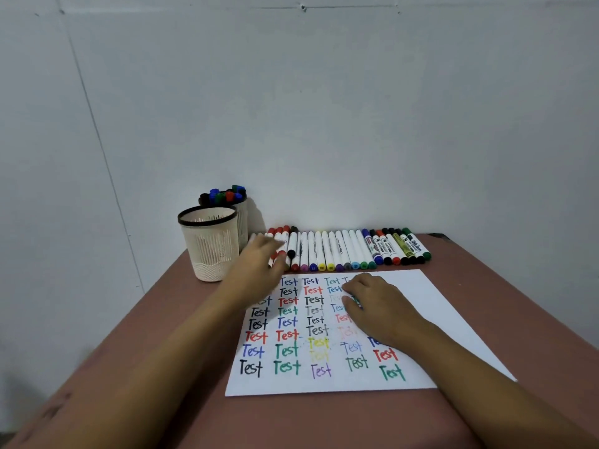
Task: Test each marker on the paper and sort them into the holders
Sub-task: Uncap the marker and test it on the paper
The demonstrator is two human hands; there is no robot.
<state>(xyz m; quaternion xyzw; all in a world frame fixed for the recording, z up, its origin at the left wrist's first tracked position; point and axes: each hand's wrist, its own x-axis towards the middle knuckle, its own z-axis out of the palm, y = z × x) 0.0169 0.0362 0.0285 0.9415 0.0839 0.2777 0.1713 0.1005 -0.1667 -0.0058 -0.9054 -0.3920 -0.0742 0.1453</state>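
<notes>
Low in the frame two bare forearms reach up from the bottom edge across a reddish-brown tabletop (181, 351). Between them, at centre and lower centre, lies a white sheet of paper (421, 319) covered in columns of the handwritten word "Test" in black, red, blue, green, yellow, purple and faint grey; its right part is blank. The right hand (379, 306) rests on the sheet near its upper middle with its fingers (351, 293) curled down; a sliver of green shows under them, and I cannot tell whether they pinch something. Further up and to the left, the left hand (256, 264) is blurred, its fingers (275, 246) stretched out loosely over the red-capped left end of a row of markers (343, 251). That row lies side by side along the far edge of the tabletop, mostly white barrels with coloured caps. Left of the row stands a cream mesh holder (210, 247) with a dark rim, and just behind it a second holder (242, 222) carries upright markers (227, 195) with blue, green, red and black caps. Behind everything rises a plain pale wall (324, 108) with a corner seam at the left.
</notes>
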